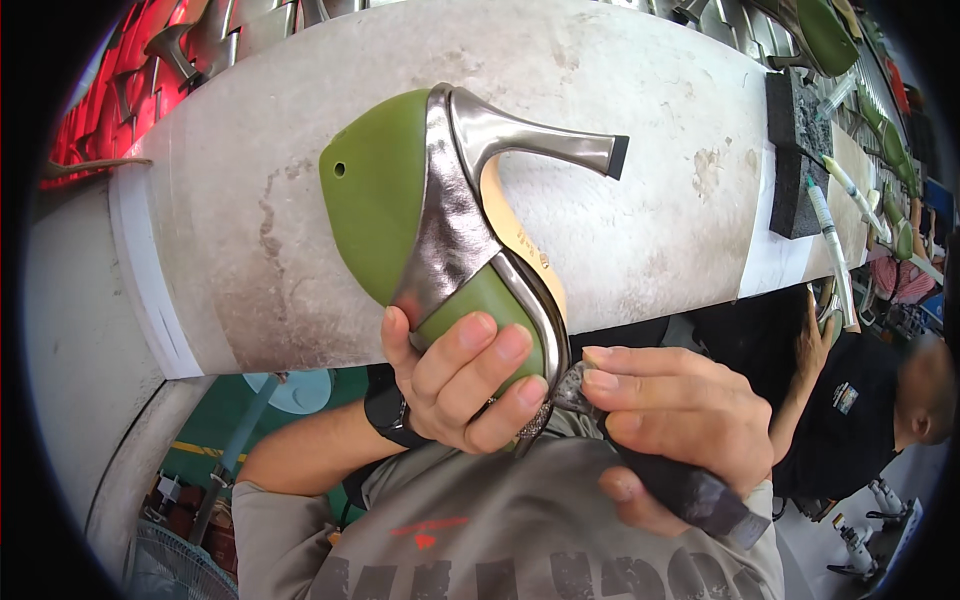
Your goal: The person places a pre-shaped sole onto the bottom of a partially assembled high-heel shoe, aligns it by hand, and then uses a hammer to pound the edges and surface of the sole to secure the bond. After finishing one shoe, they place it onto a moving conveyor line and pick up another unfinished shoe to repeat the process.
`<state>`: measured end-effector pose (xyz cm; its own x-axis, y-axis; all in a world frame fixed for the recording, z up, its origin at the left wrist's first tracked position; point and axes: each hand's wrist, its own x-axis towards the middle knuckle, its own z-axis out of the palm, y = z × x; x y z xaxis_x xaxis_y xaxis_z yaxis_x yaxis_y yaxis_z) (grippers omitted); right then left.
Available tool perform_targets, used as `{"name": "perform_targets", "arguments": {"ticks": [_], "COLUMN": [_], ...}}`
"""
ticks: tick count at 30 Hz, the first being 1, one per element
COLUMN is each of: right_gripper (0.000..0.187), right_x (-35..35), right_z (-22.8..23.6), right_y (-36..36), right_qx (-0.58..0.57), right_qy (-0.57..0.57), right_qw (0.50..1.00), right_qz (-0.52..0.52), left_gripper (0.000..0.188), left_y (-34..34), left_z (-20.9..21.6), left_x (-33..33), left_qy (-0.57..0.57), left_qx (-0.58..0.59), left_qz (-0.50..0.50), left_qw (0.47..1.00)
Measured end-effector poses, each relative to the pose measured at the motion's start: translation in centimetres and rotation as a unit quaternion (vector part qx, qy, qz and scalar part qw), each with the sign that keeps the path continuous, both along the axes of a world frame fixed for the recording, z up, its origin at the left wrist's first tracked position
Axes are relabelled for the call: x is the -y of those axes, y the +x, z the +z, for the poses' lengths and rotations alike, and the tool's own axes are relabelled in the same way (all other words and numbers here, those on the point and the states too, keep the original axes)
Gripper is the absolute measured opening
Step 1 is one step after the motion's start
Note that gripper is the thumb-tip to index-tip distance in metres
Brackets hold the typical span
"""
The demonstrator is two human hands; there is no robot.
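Note:
My left hand [465,385] is closed around a metallic silver high-heeled shoe [455,235], gripping it near the toe. A green shoe last [375,190] fills the shoe, with a small hole in its rounded end. The slim heel points to the right and has a black tip; part of the tan sole shows. My right hand [695,405] is closed on a dark tool with a thick, worn handle [690,490]. Its mottled grey end meets or nearly touches the shoe's toe edge. My fingers partly hide the toe, and the tool's exact kind is unclear.
A stained pale workbench [640,60] spans the area beyond my hands. At right, a black foam block [795,150] holds syringes [828,220]. More silver heeled shoes [180,55] line the far edge. Another person [850,410] in black works at the right.

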<state>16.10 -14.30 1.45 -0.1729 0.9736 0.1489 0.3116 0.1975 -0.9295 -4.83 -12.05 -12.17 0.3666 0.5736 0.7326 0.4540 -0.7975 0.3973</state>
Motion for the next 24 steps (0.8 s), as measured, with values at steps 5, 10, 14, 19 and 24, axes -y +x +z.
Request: {"name": "perform_targets", "arguments": {"ticks": [5, 10, 14, 19, 24], "right_gripper": [0.029, 0.030, 0.040, 0.040, 0.038], "right_x": [0.1, -3.0, -5.9, -6.5, -7.8], "right_z": [-0.7, 0.7, 0.8, 0.1, 0.4], "right_y": [1.4, 1.0, 0.5, -0.7, -2.0], "right_qx": [-0.173, -0.234, -0.171, -0.151, -0.138], "right_qy": [-0.171, -0.331, -0.354, -0.335, -0.305], "right_qw": [0.968, 0.905, 0.910, 0.917, 0.928], "right_qz": [-0.058, -0.129, -0.130, -0.153, -0.162], "left_gripper": [0.034, 0.035, 0.036, 0.035, 0.035], "left_y": [0.4, 0.5, 0.9, 1.3, 0.6], "left_z": [-0.2, -0.5, -0.5, -0.6, 0.0], "left_x": [-0.1, -0.1, 0.1, 0.3, 0.4], "left_qy": [0.007, 0.019, 0.015, 0.014, -0.004], "left_qx": [0.010, 0.016, 0.025, 0.033, 0.027], "left_qz": [0.008, 0.020, 0.024, 0.032, 0.003], "left_qw": [1.000, 0.999, 0.999, 0.999, 1.000]}}
